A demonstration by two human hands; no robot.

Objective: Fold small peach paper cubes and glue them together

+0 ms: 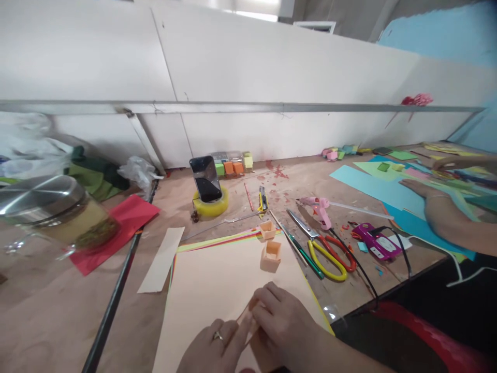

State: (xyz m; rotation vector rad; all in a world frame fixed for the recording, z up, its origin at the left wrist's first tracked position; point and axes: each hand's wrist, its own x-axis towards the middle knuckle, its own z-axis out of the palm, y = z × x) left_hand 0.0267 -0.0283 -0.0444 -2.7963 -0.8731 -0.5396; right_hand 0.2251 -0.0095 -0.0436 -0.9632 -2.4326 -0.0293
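Observation:
My left hand [217,344] and my right hand [281,324] meet over a stack of coloured paper sheets [209,280], the top sheet pale peach. Between the fingers of both is a small folded piece of peach paper [252,326], mostly covered by them. A ring shows on my left hand. Just beyond my right hand an open peach paper box [272,253] sits on the stack, and a second small peach box [267,229] lies at its far edge. A cut peach strip [162,260] rests to the left of the stack.
Right of the stack lie scissors [328,248], a green pencil [306,254] and a pink glue gun [316,207]. A yellow cutter [263,199], a phone [205,178] on a tape roll [212,205] and a glass teapot [58,217] stand around. A co-worker's hand [417,192] rests on blue paper.

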